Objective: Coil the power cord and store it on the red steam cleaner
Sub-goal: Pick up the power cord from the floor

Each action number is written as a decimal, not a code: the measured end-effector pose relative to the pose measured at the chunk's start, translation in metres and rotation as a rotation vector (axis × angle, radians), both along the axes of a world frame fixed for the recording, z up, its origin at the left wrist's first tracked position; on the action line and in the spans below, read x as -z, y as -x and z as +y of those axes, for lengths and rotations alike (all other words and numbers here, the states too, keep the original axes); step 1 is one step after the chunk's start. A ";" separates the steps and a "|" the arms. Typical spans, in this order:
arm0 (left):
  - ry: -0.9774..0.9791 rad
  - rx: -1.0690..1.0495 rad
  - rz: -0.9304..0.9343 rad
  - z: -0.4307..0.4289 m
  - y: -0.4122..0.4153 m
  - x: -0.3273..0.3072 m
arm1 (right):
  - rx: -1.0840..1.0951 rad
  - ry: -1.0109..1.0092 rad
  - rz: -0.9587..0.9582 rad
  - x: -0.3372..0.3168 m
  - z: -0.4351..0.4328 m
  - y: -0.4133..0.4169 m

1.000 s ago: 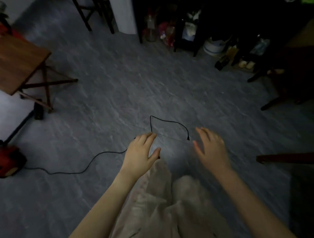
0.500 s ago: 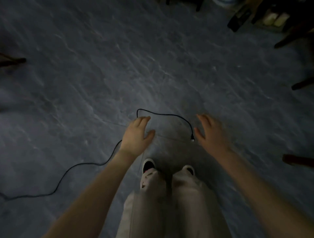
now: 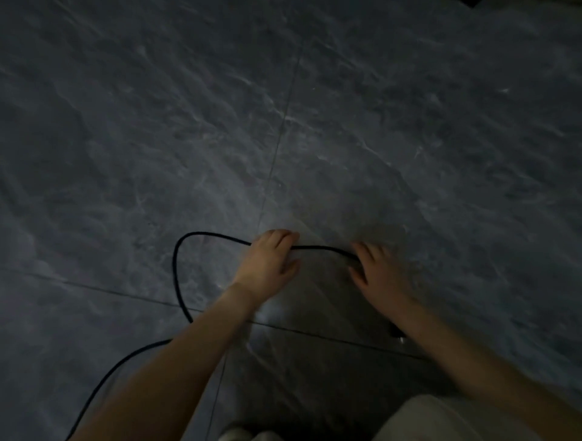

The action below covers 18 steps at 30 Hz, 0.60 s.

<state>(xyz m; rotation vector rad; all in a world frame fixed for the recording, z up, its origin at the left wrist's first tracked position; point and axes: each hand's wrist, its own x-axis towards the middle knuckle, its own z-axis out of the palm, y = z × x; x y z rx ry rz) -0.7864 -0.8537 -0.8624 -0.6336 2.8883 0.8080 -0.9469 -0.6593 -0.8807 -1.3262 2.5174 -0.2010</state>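
A thin black power cord [image 3: 178, 267] lies on the grey floor. It runs in from the lower left, loops up and bends right toward both hands. My left hand [image 3: 269, 266] is down over the cord, fingers bent across it, thumb apart; a grip cannot be made out. My right hand [image 3: 382, 275] is spread just right of it, with the fingertips at the cord where it curves down. The cord's plug end [image 3: 397, 334] peeks out beside my right forearm. The red steam cleaner is out of view.
Dark grey marbled floor tiles [image 3: 409, 141] fill the view, dimly lit. My pale trouser leg [image 3: 441, 421] and a shoe tip [image 3: 236, 436] show at the bottom edge. A dark object corner [image 3: 472, 2] sits at the top right.
The view has dropped closer to the floor, and the furniture and steam cleaner have left the frame. Both hands have lowered onto the cord loop, the left now covering it.
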 end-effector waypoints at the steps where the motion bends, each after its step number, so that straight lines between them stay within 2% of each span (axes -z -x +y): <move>1: 0.017 0.011 -0.003 -0.002 0.002 0.015 | 0.015 -0.015 0.023 0.014 0.000 0.001; 5: 0.058 0.027 -0.033 -0.002 0.003 0.047 | 0.052 0.027 0.120 0.045 0.003 -0.002; 8: 0.052 0.025 -0.046 0.002 0.002 0.048 | 0.081 0.061 0.065 0.046 0.003 -0.008; 11: 0.046 0.023 -0.063 0.007 0.000 0.036 | 0.213 0.093 -0.003 0.030 0.000 -0.013; 14: 0.057 -0.028 -0.064 0.010 -0.008 0.004 | 0.272 0.189 -0.098 -0.004 0.001 -0.022; 18: 0.042 -0.108 -0.050 0.020 -0.023 -0.087 | 0.332 0.320 -0.226 -0.089 0.011 -0.039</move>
